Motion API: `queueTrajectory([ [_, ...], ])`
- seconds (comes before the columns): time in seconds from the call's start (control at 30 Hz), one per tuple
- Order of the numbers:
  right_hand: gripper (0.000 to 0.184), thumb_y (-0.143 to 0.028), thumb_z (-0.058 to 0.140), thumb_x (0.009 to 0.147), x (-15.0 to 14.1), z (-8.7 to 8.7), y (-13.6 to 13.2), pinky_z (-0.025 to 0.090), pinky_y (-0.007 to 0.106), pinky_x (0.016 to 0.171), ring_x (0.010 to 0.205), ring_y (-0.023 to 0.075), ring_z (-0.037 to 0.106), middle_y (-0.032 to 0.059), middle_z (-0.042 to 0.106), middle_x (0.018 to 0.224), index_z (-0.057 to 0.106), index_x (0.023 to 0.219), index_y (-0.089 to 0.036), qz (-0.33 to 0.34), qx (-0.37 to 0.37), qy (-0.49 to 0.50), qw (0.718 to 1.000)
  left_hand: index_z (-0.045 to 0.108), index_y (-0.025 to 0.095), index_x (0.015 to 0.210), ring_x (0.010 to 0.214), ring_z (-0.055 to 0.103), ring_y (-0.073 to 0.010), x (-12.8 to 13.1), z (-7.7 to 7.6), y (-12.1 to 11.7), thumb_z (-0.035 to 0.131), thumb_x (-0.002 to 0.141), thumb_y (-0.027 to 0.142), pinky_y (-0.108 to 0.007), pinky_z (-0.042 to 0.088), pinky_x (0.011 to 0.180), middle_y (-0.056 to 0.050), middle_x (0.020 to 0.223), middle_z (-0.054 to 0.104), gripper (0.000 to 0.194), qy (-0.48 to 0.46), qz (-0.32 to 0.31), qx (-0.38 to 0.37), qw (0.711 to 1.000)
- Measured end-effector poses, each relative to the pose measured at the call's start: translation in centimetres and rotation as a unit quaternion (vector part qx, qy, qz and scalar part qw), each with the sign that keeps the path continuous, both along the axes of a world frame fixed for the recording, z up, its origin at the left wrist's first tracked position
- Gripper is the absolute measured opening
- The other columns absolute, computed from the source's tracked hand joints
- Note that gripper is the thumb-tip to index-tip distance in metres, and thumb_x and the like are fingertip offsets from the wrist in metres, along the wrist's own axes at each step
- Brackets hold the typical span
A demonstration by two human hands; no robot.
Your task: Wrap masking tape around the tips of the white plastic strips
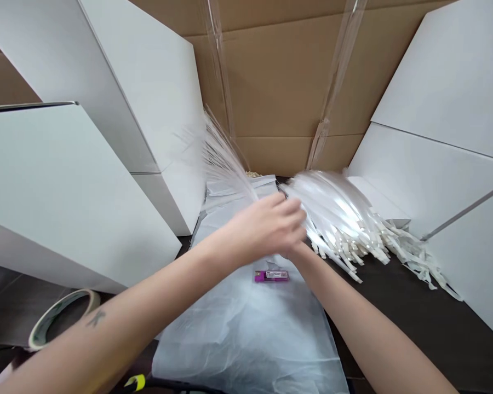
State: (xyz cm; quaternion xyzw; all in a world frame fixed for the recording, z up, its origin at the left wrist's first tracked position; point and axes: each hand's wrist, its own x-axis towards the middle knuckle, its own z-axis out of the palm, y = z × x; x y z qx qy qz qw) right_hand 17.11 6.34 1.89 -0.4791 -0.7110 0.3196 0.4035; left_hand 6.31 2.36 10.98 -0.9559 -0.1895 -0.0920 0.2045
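Note:
My left hand [269, 221], blurred by motion, lies across my right hand with its fingers curled closed. A fanned bundle of thin clear plastic strands [228, 156] runs up and left from under it. My right hand [293, 247] is mostly covered by the left one, and its fingers are hidden. Below both hands, a small purple lighter [271, 276] with a white label lies on a translucent plastic sheet [246, 328]. To the right is a pile of similar clear strand bundles [337, 202], their near ends wrapped in whitish tape.
White boxes [57, 186] rise at the left, and more white boxes [443, 164] stand at the right. Behind is a taped cardboard wall [275, 82]. A roll of tape [63, 314] lies at lower left on the dark surface [414, 334]. A yellow-marked cable [137, 381] crosses the bottom edge.

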Motion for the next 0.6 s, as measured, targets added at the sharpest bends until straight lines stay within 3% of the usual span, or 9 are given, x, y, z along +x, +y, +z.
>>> queueTrajectory([
  [0.07,0.043,-0.058,0.046,0.096,0.3,-0.4,0.1,0.035,0.034,0.046,0.057,0.0199,0.045,0.0063,0.045,0.063,0.051,0.072,-0.024,0.062,-0.143,0.107,0.982,0.065,0.020,0.081,0.085,0.059,-0.0185,-2.0,-0.6,-1.4,0.049,0.097,0.022,-0.032,0.042,0.077,-0.005,0.079,0.066,0.022,-0.014,-0.059,-0.031,0.998],
  [0.1,0.047,-0.062,0.044,0.095,0.4,-0.6,0.3,0.032,0.032,0.045,0.053,0.0170,0.039,0.0029,0.038,0.060,0.045,0.068,-0.024,0.081,-0.183,0.136,0.970,0.065,0.019,0.082,0.083,0.060,-0.0195,-3.1,-1.2,-1.6,0.049,0.098,0.031,-0.033,0.043,0.075,-0.005,0.078,0.067,0.025,-0.038,-0.014,-0.061,0.997],
  [0.17,0.052,-0.066,0.043,0.095,0.6,-0.9,0.5,0.025,0.028,0.044,0.048,0.0117,0.027,-0.0026,0.028,0.057,0.036,0.065,-0.023,0.095,-0.207,0.157,0.961,0.067,0.017,0.091,0.085,0.063,-0.0233,-4.8,-2.6,-0.9,0.052,0.094,0.053,-0.034,0.045,0.071,-0.008,0.085,0.070,0.039,-0.112,0.173,-0.149,0.967],
  [0.23,0.054,-0.065,0.048,0.093,0.5,-1.2,0.7,0.019,0.026,0.044,0.048,0.0087,0.019,-0.0058,0.022,0.057,0.031,0.064,-0.023,0.110,-0.242,0.194,0.944,0.064,0.017,0.114,0.093,0.066,-0.0267,-5.7,-3.6,1.0,0.058,0.084,0.068,-0.035,0.048,0.073,-0.011,0.107,0.071,0.059,-0.191,0.316,-0.270,0.889],
  [0.27,0.054,-0.064,0.052,0.091,0.3,-1.3,0.8,0.017,0.025,0.044,0.049,0.0080,0.017,-0.0068,0.021,0.057,0.030,0.065,-0.022,0.116,-0.256,0.212,0.936,0.058,0.017,0.127,0.099,0.066,-0.0273,-5.8,-4.0,2.1,0.063,0.080,0.070,-0.035,0.049,0.077,-0.013,0.119,0.069,0.071,-0.235,0.333,-0.335,0.849],
  [0.33,0.052,-0.060,0.057,0.090,0.0,-1.5,0.7,0.016,0.024,0.044,0.049,0.0076,0.016,-0.0076,0.022,0.057,0.030,0.066,-0.022,0.125,-0.271,0.229,0.926,0.050,0.017,0.137,0.105,0.066,-0.0262,-4.9,-4.0,4.3,0.073,0.074,0.066,-0.034,0.050,0.084,-0.015,0.124,0.067,0.083,-0.338,0.277,-0.446,0.781],
  [0.47,0.048,-0.059,0.052,0.093,-0.4,-1.7,0.2,0.019,0.023,0.045,0.049,0.0080,0.021,-0.0069,0.029,0.058,0.035,0.068,-0.021,0.129,-0.247,0.193,0.941,0.058,0.016,0.107,0.070,0.063,-0.0134,-1.3,-2.2,6.3,0.077,0.077,0.057,-0.027,0.049,0.068,-0.003,0.080,0.067,0.054,-0.510,0.079,-0.572,0.638],
  [0.53,0.048,-0.058,0.049,0.095,-0.2,-1.5,-0.1,0.024,0.023,0.046,0.049,0.0081,0.026,-0.0061,0.033,0.059,0.038,0.068,-0.020,0.130,-0.214,0.171,0.953,0.052,0.018,0.079,0.050,0.046,-0.0065,0.3,-0.9,6.0,0.074,0.082,0.054,-0.023,0.039,0.053,0.005,0.058,0.048,0.043,-0.549,0.038,-0.570,0.610],
  [0.6,0.047,-0.055,0.046,0.097,0.1,-1.2,-0.4,0.031,0.023,0.050,0.052,0.0085,0.035,-0.0048,0.040,0.060,0.041,0.068,-0.019,0.132,-0.169,0.132,0.968,0.039,0.019,0.065,0.044,0.031,-0.0039,1.3,0.2,5.2,0.071,0.086,0.050,-0.022,0.029,0.047,0.008,0.053,0.031,0.049,-0.568,0.026,-0.551,0.611],
])
